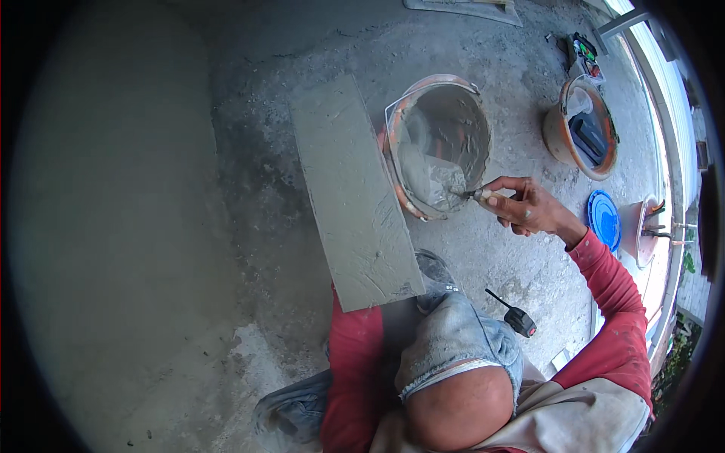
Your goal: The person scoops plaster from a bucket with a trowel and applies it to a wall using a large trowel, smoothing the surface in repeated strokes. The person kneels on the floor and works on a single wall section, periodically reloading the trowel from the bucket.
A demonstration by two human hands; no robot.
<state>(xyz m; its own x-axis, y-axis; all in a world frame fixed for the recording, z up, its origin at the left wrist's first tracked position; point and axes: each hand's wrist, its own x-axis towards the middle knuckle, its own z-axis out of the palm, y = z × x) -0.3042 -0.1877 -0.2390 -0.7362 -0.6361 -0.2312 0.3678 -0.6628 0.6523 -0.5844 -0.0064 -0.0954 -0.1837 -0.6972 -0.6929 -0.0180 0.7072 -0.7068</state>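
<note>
My right hand is closed around the handle of a trowel. The trowel's blade reaches into an orange bucket, against its near inner wall. Wet grey mortar coats the inside of that bucket. Left of it, a long rectangular board covered in grey mortar slants across, its upper edge overlapping the bucket's left side. My left sleeve runs up to the board's lower end and passes beneath it. The board hides my left hand.
A second bucket with a dark tool inside stands to the right. Farther right are a blue lid and a pale bucket holding tools. A black handheld device with an antenna lies by my knee. A smooth grey surface fills the left.
</note>
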